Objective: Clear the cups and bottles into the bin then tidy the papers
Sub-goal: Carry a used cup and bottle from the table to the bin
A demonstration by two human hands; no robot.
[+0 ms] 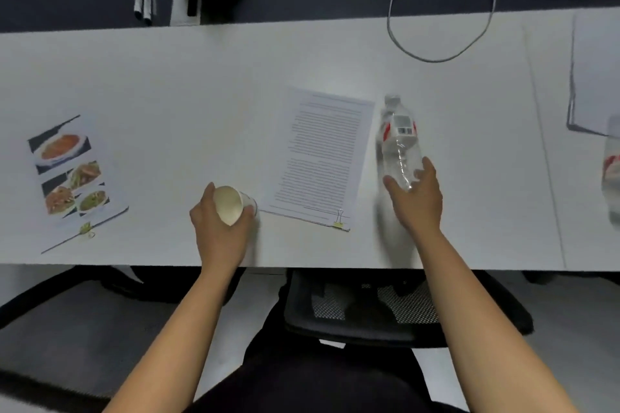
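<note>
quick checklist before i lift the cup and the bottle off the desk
1. Grip of left hand round paper cup: ok.
2. Grip of right hand round water bottle, low on its body: ok.
3. Cup free of liquid: ok, inside looks dry.
4. Bottle cap closed: cannot tell, blurred.
5. Bottle clear of clipped text pages: ok, it is beside them.
6. Bin in sight: not ok, none in view.

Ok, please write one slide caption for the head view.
Left hand holds a paper cup, right hand holds a water bottle, clipped papers between them.
</note>
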